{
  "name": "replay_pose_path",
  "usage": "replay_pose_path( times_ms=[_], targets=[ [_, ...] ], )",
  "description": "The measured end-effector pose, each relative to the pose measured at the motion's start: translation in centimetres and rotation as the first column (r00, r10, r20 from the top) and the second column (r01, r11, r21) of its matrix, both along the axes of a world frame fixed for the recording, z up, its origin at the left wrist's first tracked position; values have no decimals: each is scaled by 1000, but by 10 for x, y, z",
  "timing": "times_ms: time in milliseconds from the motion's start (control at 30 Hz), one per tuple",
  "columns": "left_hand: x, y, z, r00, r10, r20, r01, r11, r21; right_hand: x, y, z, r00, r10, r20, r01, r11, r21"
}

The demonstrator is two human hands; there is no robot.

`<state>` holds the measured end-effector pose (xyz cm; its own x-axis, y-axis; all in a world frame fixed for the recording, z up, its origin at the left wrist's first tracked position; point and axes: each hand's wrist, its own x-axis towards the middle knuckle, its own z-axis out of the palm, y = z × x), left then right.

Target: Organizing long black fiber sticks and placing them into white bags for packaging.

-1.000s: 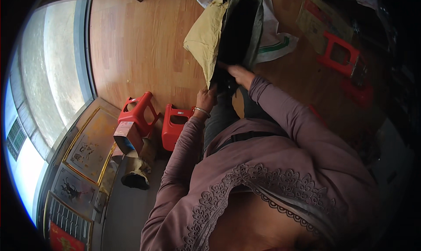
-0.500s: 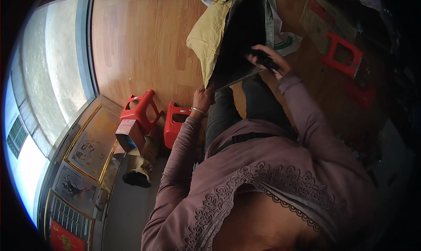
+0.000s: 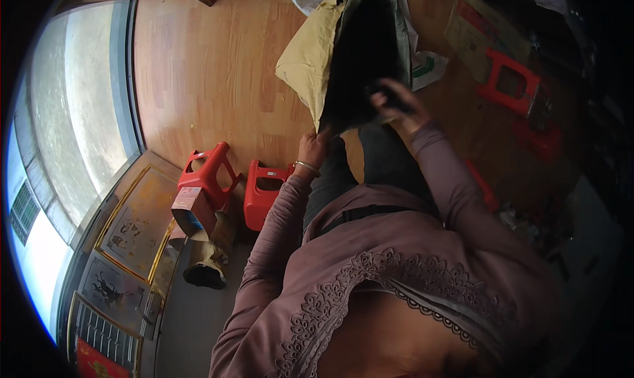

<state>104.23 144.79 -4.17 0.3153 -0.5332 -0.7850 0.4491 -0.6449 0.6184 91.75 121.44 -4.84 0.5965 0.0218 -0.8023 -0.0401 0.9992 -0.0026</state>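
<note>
A large tan paper sack (image 3: 307, 57) with a dark inside hangs open in front of my legs. My left hand (image 3: 312, 150), a bangle at its wrist, is closed on the sack's near lower corner. My right hand (image 3: 404, 108) is at the right side of the sack's mouth, smeared by motion. Its fingers are bent round a small black object, whose kind is too blurred to make out. What lies inside the sack is hidden in shadow.
Red plastic stools (image 3: 210, 170) stand at left, beside a pink open box (image 3: 193, 209) and a brown paper bag (image 3: 206, 265). Another red stool (image 3: 508, 84) is at right near a flattened tan bag (image 3: 485, 31). A white printed bag (image 3: 429, 71) lies behind the sack. Framed pictures (image 3: 132, 223) lean by the glass.
My right hand has come slightly down and left across the sack's mouth with the black object. My left hand keeps its hold on the corner. The whole view has shifted a little.
</note>
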Motion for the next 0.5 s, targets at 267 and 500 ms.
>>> replay_pose_path(
  times_ms=[267, 500],
  targets=[
    [15, 11, 7, 993, -107, 47, 104, 992, 67, -17, -12, 22, 991, -120, -65, 135, 789, 600],
    [-1, -3, -17, 964, -34, 263, 60, 994, -93, 44, 52, 100, 971, 176, -162, -128, 954, 270]
  ],
)
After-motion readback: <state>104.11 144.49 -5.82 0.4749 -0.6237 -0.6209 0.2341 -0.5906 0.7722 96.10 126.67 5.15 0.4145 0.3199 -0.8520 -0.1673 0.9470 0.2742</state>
